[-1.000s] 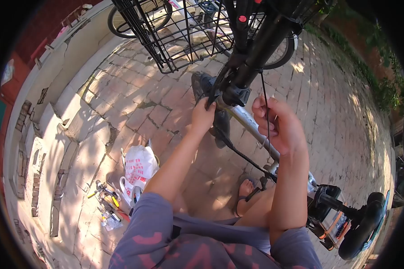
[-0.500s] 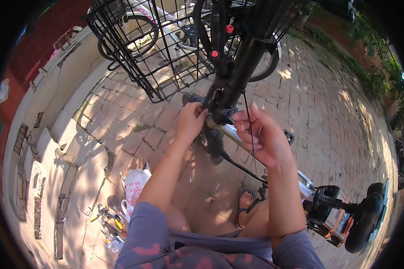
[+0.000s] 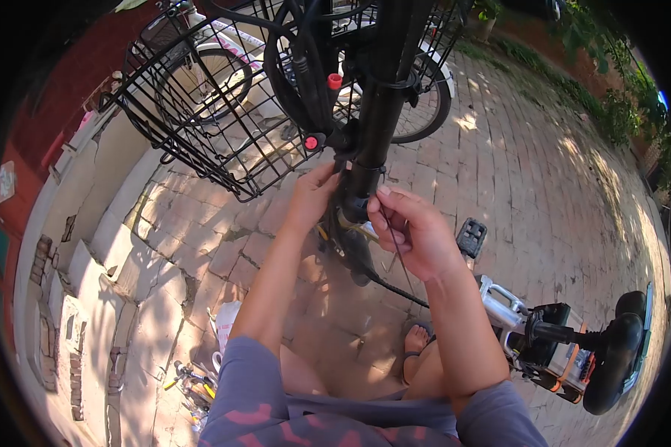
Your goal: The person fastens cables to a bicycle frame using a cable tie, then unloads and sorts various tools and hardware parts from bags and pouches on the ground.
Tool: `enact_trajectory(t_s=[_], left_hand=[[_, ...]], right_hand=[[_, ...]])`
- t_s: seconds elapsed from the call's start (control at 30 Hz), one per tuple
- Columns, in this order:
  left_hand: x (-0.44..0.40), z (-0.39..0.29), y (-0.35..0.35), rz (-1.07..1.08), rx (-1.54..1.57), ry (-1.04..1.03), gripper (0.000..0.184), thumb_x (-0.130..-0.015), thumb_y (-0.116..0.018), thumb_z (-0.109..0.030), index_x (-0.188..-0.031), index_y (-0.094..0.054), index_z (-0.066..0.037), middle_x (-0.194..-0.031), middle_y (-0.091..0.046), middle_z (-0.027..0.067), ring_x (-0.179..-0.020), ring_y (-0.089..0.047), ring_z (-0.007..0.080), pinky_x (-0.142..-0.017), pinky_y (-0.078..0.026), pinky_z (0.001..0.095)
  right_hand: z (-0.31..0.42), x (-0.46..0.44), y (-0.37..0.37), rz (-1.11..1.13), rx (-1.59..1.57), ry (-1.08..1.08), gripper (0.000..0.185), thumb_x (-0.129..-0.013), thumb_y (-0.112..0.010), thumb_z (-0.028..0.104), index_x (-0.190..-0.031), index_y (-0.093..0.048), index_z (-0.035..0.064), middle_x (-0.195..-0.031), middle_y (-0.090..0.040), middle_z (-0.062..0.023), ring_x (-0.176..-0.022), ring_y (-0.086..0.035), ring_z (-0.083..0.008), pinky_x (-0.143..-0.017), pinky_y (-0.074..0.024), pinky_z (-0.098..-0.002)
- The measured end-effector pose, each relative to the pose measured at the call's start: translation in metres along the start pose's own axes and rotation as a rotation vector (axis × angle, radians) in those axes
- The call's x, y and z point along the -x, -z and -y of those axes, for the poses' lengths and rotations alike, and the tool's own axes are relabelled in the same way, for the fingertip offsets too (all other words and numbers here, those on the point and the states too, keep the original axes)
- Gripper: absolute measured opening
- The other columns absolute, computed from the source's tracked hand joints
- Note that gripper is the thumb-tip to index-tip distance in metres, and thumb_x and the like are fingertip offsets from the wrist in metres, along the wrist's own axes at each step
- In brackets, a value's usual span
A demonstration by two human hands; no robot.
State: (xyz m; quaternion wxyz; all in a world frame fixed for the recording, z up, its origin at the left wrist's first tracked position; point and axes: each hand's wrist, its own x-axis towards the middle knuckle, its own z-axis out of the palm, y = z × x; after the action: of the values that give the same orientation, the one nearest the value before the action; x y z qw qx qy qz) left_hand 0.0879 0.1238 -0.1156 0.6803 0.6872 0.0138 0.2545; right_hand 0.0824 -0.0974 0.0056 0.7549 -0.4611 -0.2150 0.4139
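A thick black upright tube (image 3: 367, 153) of a bike's front end stands in front of me, with black cables (image 3: 298, 74) running along its left side. My right hand (image 3: 417, 235) is just right of the tube's lower end, thumb and forefinger pinched on a thin black cable tie (image 3: 400, 257). Its long tail hangs down past my fingers. On the other side, my left hand (image 3: 311, 200) is closed against the cables beside the tube. Its fingertips are partly hidden there, so what they grip cannot be made out.
A black wire basket (image 3: 235, 190) is fixed ahead on the left, with a white bicycle (image 3: 224, 30) behind it. A pedal (image 3: 471, 237) juts out at right, near the rear wheel (image 3: 611, 365). Tools (image 3: 194, 384) and a white bag (image 3: 225, 320) lie at lower left.
My right thumb and forefinger have closed on the cable tie, after being apart with it hanging by the palm. The tube and basket have shifted left and down in view.
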Motion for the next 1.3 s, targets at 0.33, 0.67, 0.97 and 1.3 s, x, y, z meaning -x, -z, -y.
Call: enact_trajectory(t_s=[0.33, 0.67, 0.97, 1.3], left_hand=[[0.044, -0.072, -0.027, -0.556, -0.349, 0.052, 0.026, -0.095, -0.057, -0.024, -0.091, -0.061, 0.001, -0.079, -0.064, 0.0028, -0.073, -0.055, 0.0071, -0.063, -0.043, 0.024], [0.097, -0.172, -0.099, 0.026, -0.586, 0.058, 0.03, -0.093, -0.057, -0.019, -0.07, -0.053, -0.001, -0.056, -0.05, 0.002, -0.049, -0.042, 0.0103, -0.046, -0.032, 0.0298], [0.101, -0.175, -0.101, -0.102, -0.488, -0.11, 0.03, -0.092, -0.056, -0.018, -0.069, -0.051, 0.0, -0.054, -0.051, 0.0143, -0.044, -0.047, 0.0249, -0.046, -0.035, 0.0377], [0.106, -0.166, -0.108, -0.127, -0.508, -0.142, 0.028, -0.09, -0.057, -0.017, -0.069, -0.049, 0.0, -0.056, -0.052, 0.0147, -0.045, -0.048, 0.0283, -0.046, -0.036, 0.0383]], right_hand=[[0.002, 0.01, 0.012, -0.025, -0.029, -0.027, 0.027, -0.096, -0.051, 0.03, -0.09, -0.059, 0.0047, -0.071, -0.05, 0.0032, -0.051, -0.03, -0.0031, -0.046, -0.0246, -0.0177], [0.016, -0.003, 0.003, -0.211, 0.22, 0.141, 0.031, -0.094, -0.06, 0.03, -0.093, -0.069, -0.0005, -0.072, -0.056, 0.0041, -0.057, -0.04, -0.0025, -0.052, -0.0323, -0.0193], [0.014, -0.006, -0.015, -0.188, 0.093, 0.052, 0.032, -0.096, -0.053, 0.029, -0.088, -0.068, 0.0015, -0.073, -0.052, 0.0024, -0.059, -0.046, -0.0088, -0.053, -0.0376, -0.0255], [0.016, -0.01, -0.019, -0.209, -0.117, 0.005, 0.03, -0.097, -0.052, 0.027, -0.091, -0.065, 0.0009, -0.076, -0.053, 0.0003, -0.065, -0.047, -0.0098, -0.059, -0.039, -0.0238]])
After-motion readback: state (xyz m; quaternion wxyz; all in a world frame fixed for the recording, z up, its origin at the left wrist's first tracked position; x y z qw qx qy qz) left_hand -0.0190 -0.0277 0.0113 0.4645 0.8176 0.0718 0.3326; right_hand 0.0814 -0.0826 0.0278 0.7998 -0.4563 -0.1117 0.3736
